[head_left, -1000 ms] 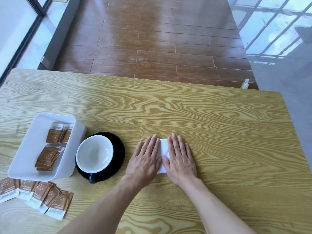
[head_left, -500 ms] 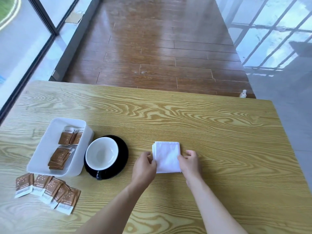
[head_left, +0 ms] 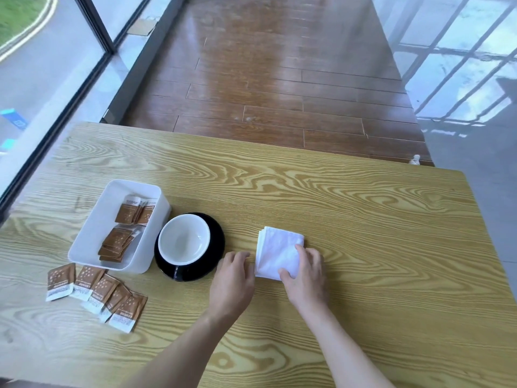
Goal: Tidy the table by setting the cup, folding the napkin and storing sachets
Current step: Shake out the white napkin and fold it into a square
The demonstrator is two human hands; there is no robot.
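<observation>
A white napkin [head_left: 275, 252] lies folded into a small square on the wooden table [head_left: 363, 233]. My right hand [head_left: 306, 271] rests on its near right corner, thumb and fingers pinching the edge. My left hand [head_left: 233, 277] sits on the table just left of the napkin, fingers curled, holding nothing. A white-lined cup [head_left: 184, 239] stands upright on a black saucer [head_left: 215, 247] to the left. Beyond it a white box [head_left: 92, 233] holds several brown sachets [head_left: 116, 243]. More brown sachets [head_left: 96, 294] lie loose on the table in front of the box.
The table's far edge meets a brown plank floor [head_left: 265, 93]. A glass wall with a dark frame [head_left: 92, 37] runs along the left. A small white bottle [head_left: 415, 159] stands on the floor past the far right corner.
Both hands lifted off the flattened napkin and drew back to its near edge. The left hand let go and slid left; the right hand now holds the near right corner.
</observation>
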